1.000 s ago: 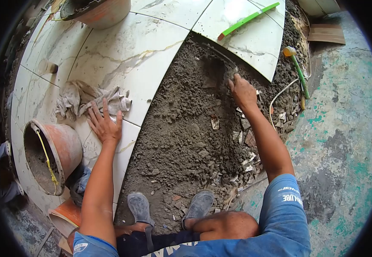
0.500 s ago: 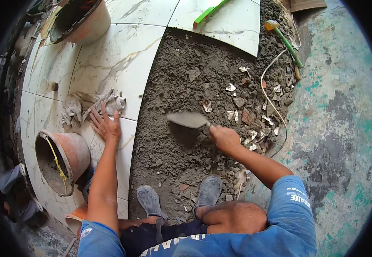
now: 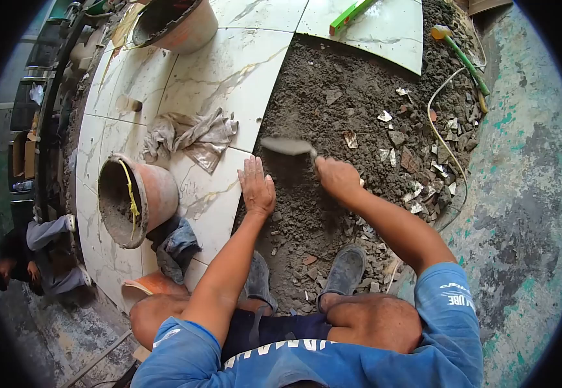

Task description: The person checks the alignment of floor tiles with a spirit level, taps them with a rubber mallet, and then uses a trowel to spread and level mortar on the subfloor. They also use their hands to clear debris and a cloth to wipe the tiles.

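My right hand (image 3: 338,178) is closed round the handle of a trowel (image 3: 286,146), whose flat blade hangs over the grey mortar bed (image 3: 352,77) close to the tile edge. Fingers extended and palm down, my left hand (image 3: 257,186) lies at the edge of the white marbled tiles (image 3: 229,58) and holds nothing. Left of it on the tiles is a crumpled, dirty cloth (image 3: 194,132). A bucket (image 3: 158,197) with a yellow handle stands tilted in view further left.
Another bucket (image 3: 187,29), a small cup (image 3: 128,103) and a green level (image 3: 352,16) rest on tiles. Broken tile pieces (image 3: 410,161), a cable (image 3: 452,152) and a green-handled mallet (image 3: 467,63) lie right. A person (image 3: 51,255) sits at the far left.
My left hand has left the cloth and moved right to the tile edge. The trowel has shifted towards that edge. The camera view has turned left, so the scene appears further right.
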### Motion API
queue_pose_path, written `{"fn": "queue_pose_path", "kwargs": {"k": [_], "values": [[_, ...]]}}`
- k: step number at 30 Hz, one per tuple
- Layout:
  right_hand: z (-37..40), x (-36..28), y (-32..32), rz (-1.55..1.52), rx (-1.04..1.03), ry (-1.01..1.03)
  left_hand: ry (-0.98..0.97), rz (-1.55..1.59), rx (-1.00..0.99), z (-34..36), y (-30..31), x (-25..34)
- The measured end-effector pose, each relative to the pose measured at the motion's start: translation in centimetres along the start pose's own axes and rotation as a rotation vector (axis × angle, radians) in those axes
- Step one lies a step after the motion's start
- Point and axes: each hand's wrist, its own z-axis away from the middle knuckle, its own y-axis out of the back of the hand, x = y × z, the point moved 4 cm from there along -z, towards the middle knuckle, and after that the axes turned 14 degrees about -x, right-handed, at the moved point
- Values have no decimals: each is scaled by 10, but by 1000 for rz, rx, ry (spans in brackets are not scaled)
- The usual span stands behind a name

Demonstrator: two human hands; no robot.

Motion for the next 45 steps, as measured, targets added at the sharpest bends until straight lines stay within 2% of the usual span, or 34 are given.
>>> {"fn": "queue_pose_path", "kwargs": {"k": [2, 4, 5, 7, 9, 10, 13, 15, 17, 20, 21, 23, 24, 26, 29, 31, 33, 35, 37, 39, 40, 42, 45], "values": [[25, -14, -1, 47, -53, 68, 0, 0, -11, 16, 2, -3], [41, -19, 10, -44, -244, 37, -16, -32, -39, 29, -3, -6], [36, -20, 20, -39, -244, 46, -7, -35, -33, 31, -2, -6], [8, -11, 46, -343, -111, -21, -7, -68, -79, 40, -7, -2], [-29, -5, 51, -309, -128, -56, 7, -76, -104, 41, -10, 1], [-24, -14, 59, -268, -78, -97, 32, -68, -102, 40, -11, 3], [-13, -27, 17, -171, 46, -70, 83, -46, -144, 37, -16, 4], [21, -36, -6, -72, 9, -69, 36, 103, -70, 35, -16, 7], [48, -34, -26, -2, -77, 23, 18, 175, -65, 32, -17, 8], [68, -15, -6, -15, -112, 50, -12, 228, -102, 31, -23, 8], [57, 3, -2, -59, 3, 7, -8, 204, -125, 31, -27, 9], [44, 35, 31, -68, 95, -151, -21, 169, -147, 31, -31, 13], [48, 41, 23, -63, 96, -162, -22, 161, -146, 30, -33, 17], [60, 41, -3, -71, 48, -117, -34, 153, -140, 26, -32, 20], [103, 23, -40, -33, -203, -70, -87, 183, -149, 33, -33, 27], [115, 39, -29, -61, -176, -24, -136, 166, -163, 29, -39, 27], [110, 80, -8, -135, 106, -183, -184, 169, -205, 33, -40, 36], [110, 117, 15, -112, 134, -394, -254, 60, -287, 33, -39, 48], [120, 129, -19, -142, 168, -450, -275, 95, -325, 32, -38, 60], [145, 109, -63, -112, -60, -302, -313, 178, -308, 29, -39, 69], [155, 107, -61, -113, -61, -308, -324, 220, -309, 32, -40, 71], [172, 98, -50, -13, -188, -211, -337, 239, -272, 26, -41, 78], [157, 125, -19, -128, -67, -335, -316, 233, -215, 8, -40, 86]]}}
